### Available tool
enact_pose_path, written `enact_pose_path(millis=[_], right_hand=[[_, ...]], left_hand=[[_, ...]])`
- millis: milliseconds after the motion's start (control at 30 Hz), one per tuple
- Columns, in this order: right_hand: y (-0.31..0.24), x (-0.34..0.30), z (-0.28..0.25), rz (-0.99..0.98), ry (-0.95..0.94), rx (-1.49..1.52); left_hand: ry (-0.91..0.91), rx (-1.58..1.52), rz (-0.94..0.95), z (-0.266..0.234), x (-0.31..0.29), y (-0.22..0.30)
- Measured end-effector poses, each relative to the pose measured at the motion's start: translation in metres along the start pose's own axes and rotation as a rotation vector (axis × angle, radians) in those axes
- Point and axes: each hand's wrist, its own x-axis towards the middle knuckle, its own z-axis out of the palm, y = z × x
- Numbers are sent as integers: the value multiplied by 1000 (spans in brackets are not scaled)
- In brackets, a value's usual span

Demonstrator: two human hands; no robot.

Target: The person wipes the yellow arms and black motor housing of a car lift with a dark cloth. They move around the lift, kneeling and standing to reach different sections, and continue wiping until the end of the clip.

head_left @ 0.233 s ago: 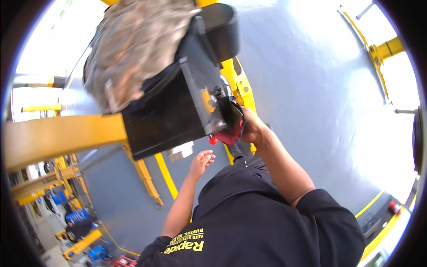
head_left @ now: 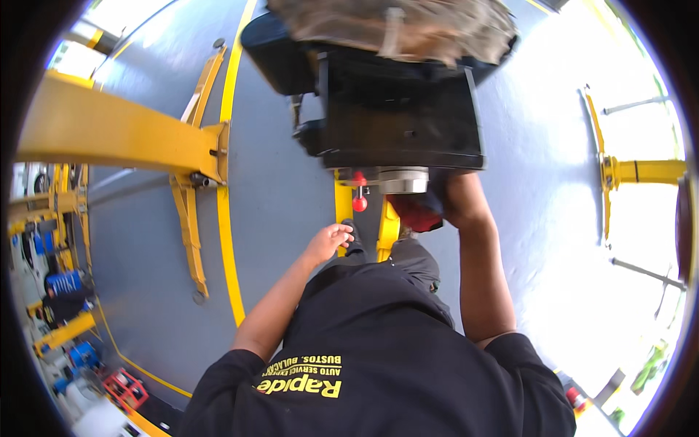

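A black box-shaped housing (head_left: 400, 116) hangs in front of me, topped by a crumpled brown cover (head_left: 415, 29). Under its near edge sit a silver round collar (head_left: 403, 179) and a lever with a red ball knob (head_left: 360, 204). My right hand (head_left: 464, 200) reaches beneath the housing's right corner, closed on a red and dark piece (head_left: 416, 213) whose kind I cannot make out; most of the fingers are hidden. My left hand (head_left: 333, 242) hovers lower left of the red knob, fingers loosely bent and holding nothing.
A thick yellow beam (head_left: 116, 127) juts in from the left, with yellow lift arms (head_left: 191, 244) by it. Yellow legs (head_left: 389, 231) stand on the grey floor (head_left: 269, 167) near my feet. Another yellow lift post (head_left: 644, 172) is far right; a red crate (head_left: 125, 390) lies lower left.
My view has turned, so the black housing now appears squarely ahead. My right hand, seen beside the housing before, is now partly hidden under its corner. The left hand stays empty.
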Motion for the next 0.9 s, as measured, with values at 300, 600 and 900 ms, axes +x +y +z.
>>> enact_pose_path(millis=[300, 600, 900], right_hand=[[102, 21, -24, 612, 330, 479], [98, -1, -30, 625, 93, -399], [79, -20, -84, 741, -61, -797]], left_hand=[[-91, -599, -40, 27, 46, 22], [-630, -1694, 356, 43, 53, 13], [733, -275, 915, 33, 85, 137]])
